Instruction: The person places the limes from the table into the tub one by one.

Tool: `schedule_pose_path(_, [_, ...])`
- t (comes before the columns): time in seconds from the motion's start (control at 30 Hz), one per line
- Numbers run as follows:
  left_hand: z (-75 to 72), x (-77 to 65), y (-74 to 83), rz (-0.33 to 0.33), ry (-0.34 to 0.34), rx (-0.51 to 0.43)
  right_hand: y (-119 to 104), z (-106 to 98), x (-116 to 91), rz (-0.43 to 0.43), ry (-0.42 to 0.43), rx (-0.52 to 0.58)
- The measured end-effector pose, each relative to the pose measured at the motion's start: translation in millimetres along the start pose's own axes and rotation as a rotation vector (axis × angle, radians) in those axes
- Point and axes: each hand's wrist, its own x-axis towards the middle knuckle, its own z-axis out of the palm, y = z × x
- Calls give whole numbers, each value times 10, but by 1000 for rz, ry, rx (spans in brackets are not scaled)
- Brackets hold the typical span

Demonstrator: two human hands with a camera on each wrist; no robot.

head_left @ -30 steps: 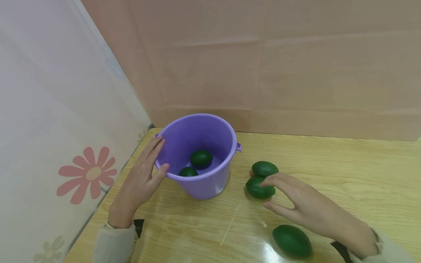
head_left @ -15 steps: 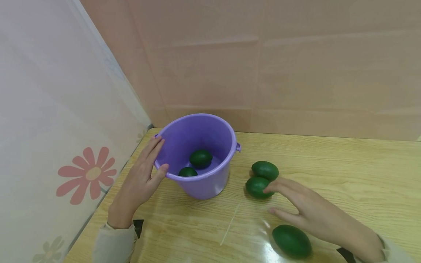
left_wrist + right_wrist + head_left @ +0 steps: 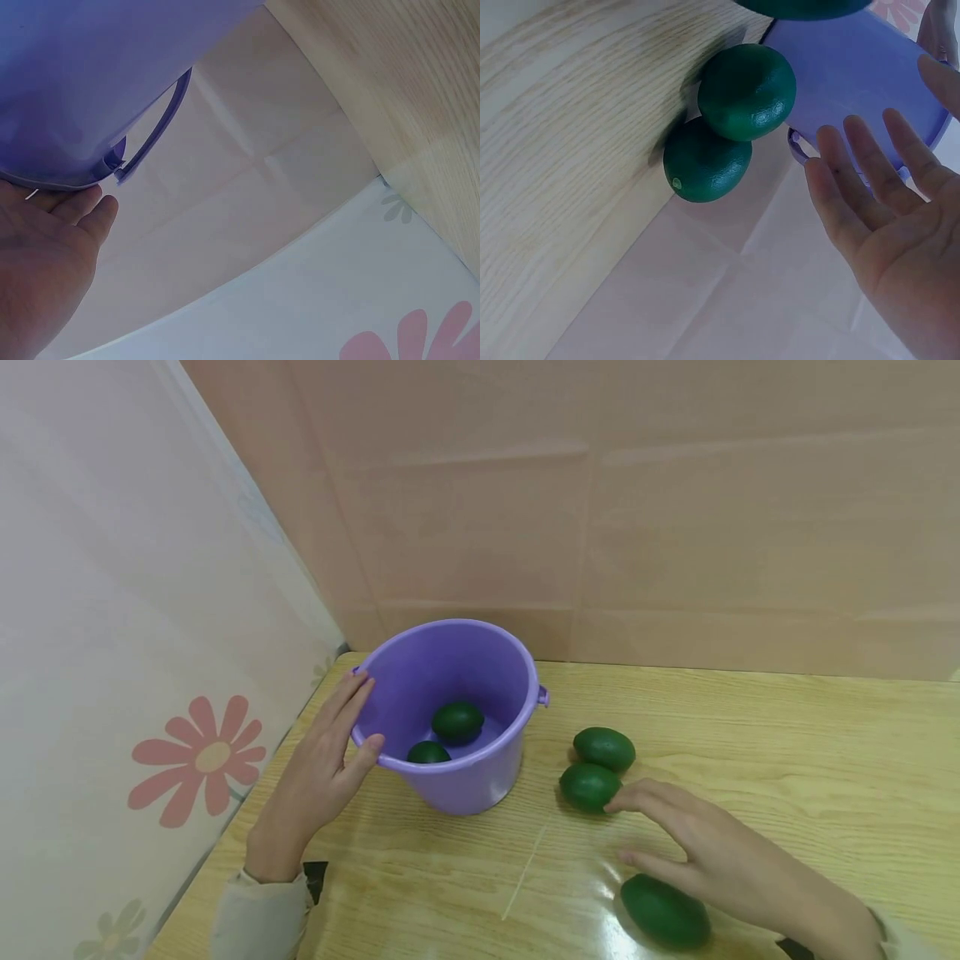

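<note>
Yellow wood grain runs across the tabletop (image 3: 787,743), glossy enough to throw back a white patch of light (image 3: 621,937) towards the front, with a thin pale line (image 3: 525,871) slanting nearby. Behind it rises a peach-tan sheet (image 3: 600,552), creased by long horizontal folds; on the left hangs a whitish sheet (image 3: 112,568) printed with a red-pink flower (image 3: 201,758) and, lower down, a fainter flower (image 3: 112,935).

Near the corner where the sheets meet, a purple bucket (image 3: 468,785) stands on the wood, two green fruits (image 3: 458,722) lying inside at the bottom. The person's left hand (image 3: 318,777) rests at its rim, thumb spread away, fingers nearly straight along the edge rather than wrapped round it.

Right of the bucket, a pair of green fruits (image 3: 589,787) sit touching; another green fruit (image 3: 665,910) lies apart, closer to the person. The right hand (image 3: 701,847) hovers by the pair, fingers gently bent, thumb wide, holding nothing; whether a fingertip touches the nearer fruit, I cannot tell.
</note>
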Motion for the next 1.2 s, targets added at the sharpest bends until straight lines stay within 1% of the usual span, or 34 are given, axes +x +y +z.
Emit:
schedule_pose_path(0.2, [-2, -5, 1, 1, 4, -1, 12, 35, -46, -25, 32, -20])
schedule_pose_path(0.4, [-3, -5, -2, -2, -1, -6, 36, 64, -115, -12, 19, -8])
schedule_pose_path(0.6, [5, -6, -9, 0, 1, -5, 67, 98, -208, 27, -2, -25])
schedule_pose_path(0.8, [11, -5, -15, 11, 9, -4, 125, 133, -282, 10, 4, -20])
schedule_pose_path(0.87, [11, -3, -14, 11, 8, -4, 158, 150, -307, 6, -21, -18])
schedule_pose_path(1.07, [10, -5, -10, 4, 6, 0, 279, 205, -393, 40, -148, -13])
schedule_pose_path(1.2, [12, -4, -13, 2, 3, 2, 325, 247, -427, 12, -166, 0])
